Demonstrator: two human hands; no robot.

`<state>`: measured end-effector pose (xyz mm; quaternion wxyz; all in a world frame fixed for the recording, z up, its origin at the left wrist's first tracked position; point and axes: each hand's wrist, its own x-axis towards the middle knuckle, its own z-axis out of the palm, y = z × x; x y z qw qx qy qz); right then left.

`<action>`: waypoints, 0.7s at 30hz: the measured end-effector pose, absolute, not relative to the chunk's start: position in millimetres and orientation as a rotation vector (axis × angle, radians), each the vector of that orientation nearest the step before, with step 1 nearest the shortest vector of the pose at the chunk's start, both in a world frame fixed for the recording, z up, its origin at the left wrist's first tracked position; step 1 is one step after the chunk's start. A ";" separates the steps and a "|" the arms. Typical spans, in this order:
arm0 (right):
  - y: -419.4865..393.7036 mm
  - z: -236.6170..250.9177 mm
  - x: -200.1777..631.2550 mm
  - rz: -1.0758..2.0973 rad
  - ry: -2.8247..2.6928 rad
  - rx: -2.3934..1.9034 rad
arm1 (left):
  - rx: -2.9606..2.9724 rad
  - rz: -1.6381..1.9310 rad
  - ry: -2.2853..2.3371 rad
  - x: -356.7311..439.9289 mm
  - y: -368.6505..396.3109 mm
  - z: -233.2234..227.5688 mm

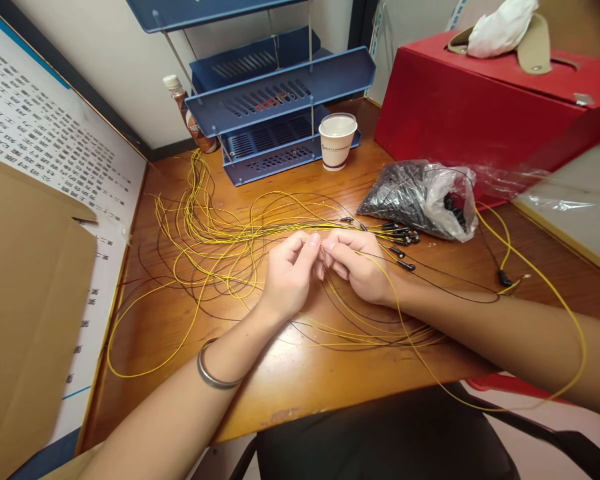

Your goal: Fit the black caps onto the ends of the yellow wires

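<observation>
My left hand [290, 277] and my right hand [360, 263] meet fingertip to fingertip over the middle of the wooden desk [290, 380]. Both pinch a thin yellow wire [380, 273] at one spot between thumbs and forefingers. The wire runs over my right wrist and loops off the desk's right edge. A tangle of yellow and black wires [215, 233] spreads left of and behind my hands. Several wire ends with small black caps [403, 233] lie just right of my right hand.
A clear plastic bag of small black parts [420, 197] lies at the right. A paper cup [337, 141], a blue stacked tray rack [280, 100] and a bottle [190, 117] stand at the back. A red box [480, 107] stands at the back right, cardboard [25, 320] at the left.
</observation>
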<state>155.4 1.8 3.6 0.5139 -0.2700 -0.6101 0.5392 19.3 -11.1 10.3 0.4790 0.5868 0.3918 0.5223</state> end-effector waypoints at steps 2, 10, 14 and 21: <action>2.1 3.9 155.2 1.317 -1.466 -0.632 | 1.428 1.277 0.952 18.9 -10.9 10.0; 0.5 7.8 154.4 1.386 -1.462 -0.614 | 1.451 1.268 0.949 18.1 -11.8 9.8; 0.1 6.5 154.1 1.406 -1.453 -0.627 | 1.452 1.251 0.972 18.4 -11.8 9.9; 1.4 0.7 157.2 1.415 -1.579 -0.589 | 1.413 1.212 0.946 17.4 -12.3 7.5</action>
